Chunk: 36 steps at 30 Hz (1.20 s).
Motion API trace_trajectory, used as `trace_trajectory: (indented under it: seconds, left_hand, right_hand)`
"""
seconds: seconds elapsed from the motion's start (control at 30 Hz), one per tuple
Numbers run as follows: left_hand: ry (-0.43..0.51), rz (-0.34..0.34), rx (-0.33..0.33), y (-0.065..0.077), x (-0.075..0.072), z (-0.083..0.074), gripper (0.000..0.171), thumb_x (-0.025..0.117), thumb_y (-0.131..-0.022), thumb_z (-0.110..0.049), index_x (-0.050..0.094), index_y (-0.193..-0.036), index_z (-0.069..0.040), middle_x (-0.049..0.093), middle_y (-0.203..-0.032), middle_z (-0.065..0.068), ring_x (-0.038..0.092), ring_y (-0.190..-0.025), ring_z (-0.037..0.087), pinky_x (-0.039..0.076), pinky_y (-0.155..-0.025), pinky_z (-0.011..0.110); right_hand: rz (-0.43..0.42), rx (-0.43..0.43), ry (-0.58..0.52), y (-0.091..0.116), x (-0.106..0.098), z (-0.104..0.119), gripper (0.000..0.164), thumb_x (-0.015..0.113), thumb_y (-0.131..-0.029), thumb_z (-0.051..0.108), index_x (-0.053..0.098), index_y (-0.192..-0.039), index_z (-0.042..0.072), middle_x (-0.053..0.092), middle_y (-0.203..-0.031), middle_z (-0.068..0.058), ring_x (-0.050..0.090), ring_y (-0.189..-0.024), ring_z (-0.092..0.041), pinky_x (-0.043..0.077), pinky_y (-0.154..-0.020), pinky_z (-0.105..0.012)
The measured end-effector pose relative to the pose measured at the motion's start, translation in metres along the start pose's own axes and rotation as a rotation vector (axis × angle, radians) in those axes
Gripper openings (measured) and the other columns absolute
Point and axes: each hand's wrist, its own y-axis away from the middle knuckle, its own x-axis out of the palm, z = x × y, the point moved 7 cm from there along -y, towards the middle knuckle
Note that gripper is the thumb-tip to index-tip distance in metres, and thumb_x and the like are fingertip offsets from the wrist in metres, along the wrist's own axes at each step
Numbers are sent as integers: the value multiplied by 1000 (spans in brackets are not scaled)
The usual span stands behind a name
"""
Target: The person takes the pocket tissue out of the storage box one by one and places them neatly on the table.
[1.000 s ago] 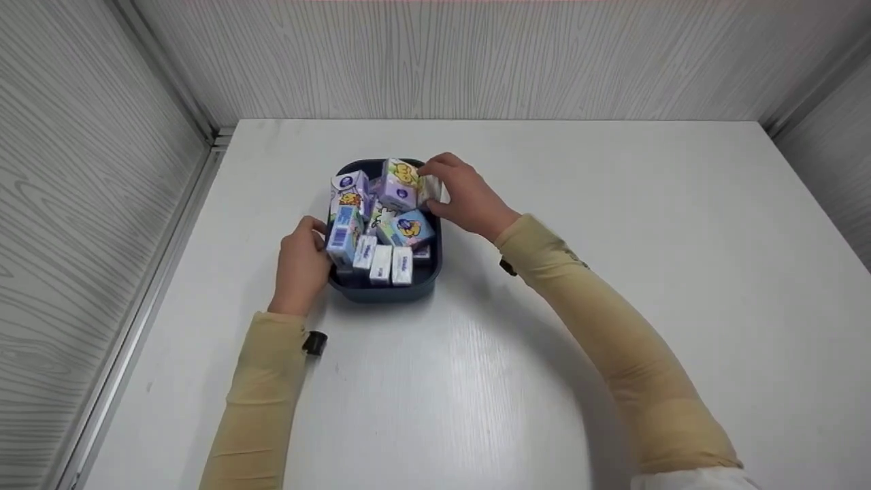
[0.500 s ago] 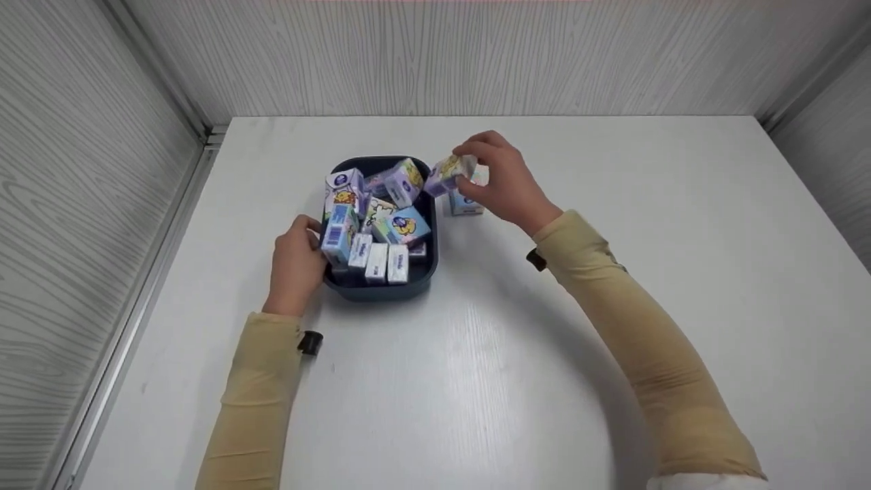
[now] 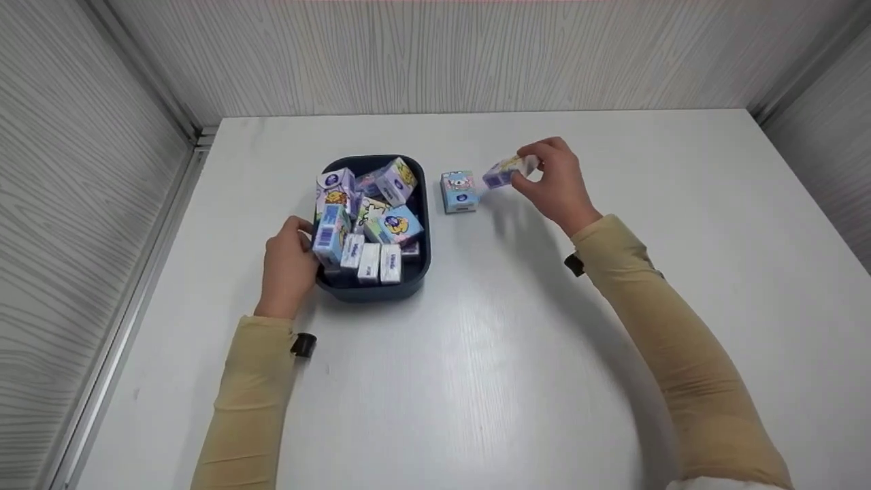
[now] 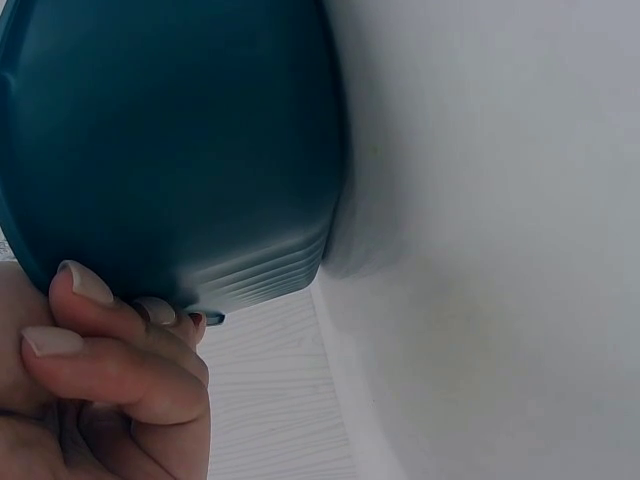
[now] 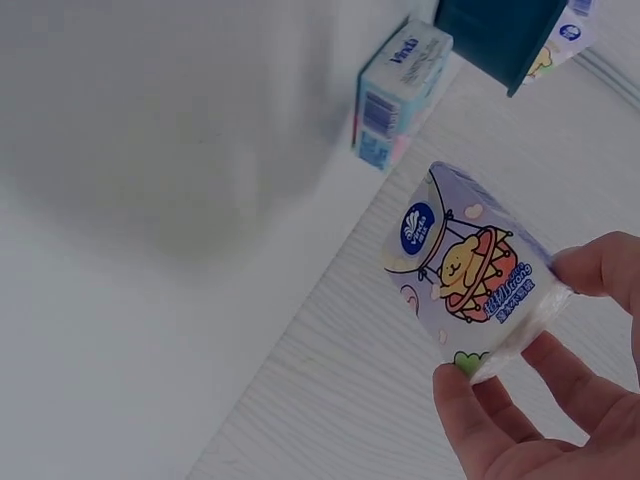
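My right hand (image 3: 559,182) pinches a purple and white tissue pack (image 3: 505,171) by one end, up off the table. In the right wrist view this tissue pack (image 5: 470,270) shows a yellow cartoon dog and "Vinda" lettering, with thumb and fingertips at its edges. A light-blue tissue pack (image 3: 459,191) lies on the table between that hand and the dark blue plastic bin (image 3: 371,292). My left hand (image 3: 288,267) holds the bin's left side; in the left wrist view its curled fingers (image 4: 120,380) are at the rim. Several tissue packs (image 3: 395,226) fill the bin, some tilted.
The white table (image 3: 435,381) runs up to a wood-grain panel (image 3: 476,58) at the back. Another panel (image 3: 61,224) with a metal edge strip stands along the left, and one (image 3: 830,136) stands at the right.
My right hand has lifted the purple tissue pack out of the bin and carried it right, past the light-blue pack, which has come into full view. The left hand stays at the bin.
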Motion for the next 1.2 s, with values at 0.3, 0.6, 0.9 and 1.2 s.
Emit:
trace_trajectory:
  seconds: [0.3, 0.6, 0.9, 1.2]
  left_hand:
    - [12, 26, -25, -2, 3, 1, 29, 48, -92, -1, 48, -121, -1, 52, -84, 13, 50, -71, 24, 43, -60, 35]
    - [-1, 30, -27, -2, 0, 1, 30, 47, -92, -1, 47, -123, 0, 51, -87, 13, 50, -74, 25, 43, -63, 35]
    - [-9, -12, 42, 0, -6, -1, 32, 45, -87, 6, 49, -119, 2, 51, -79, 12, 48, -68, 25, 40, -60, 35]
    - [-22, 35, -1, 0, 0, -3, 31, 46, -90, 4, 46, -121, 1, 51, -84, 13, 48, -72, 26, 41, -61, 36]
  right_hand:
    - [31, 86, 82, 13, -6, -31, 35, 68, -85, 18, 60, -114, -1, 46, -117, -17, 48, -100, -30, 40, -86, -40]
    - [168, 18, 242, 39, 10, -26, 35, 71, -83, 18, 63, -112, 1, 44, -119, -17, 47, -100, -33, 39, -87, -45]
    - [271, -63, 368, 58, 32, -28, 48, 74, -80, 13, 59, -123, -1, 41, -139, -21, 44, -120, -40, 39, -96, -46]
    - [366, -76, 385, 57, 35, -28, 43, 68, -82, -3, 55, -123, -4, 52, -128, -20, 54, -114, -34, 44, -93, -43]
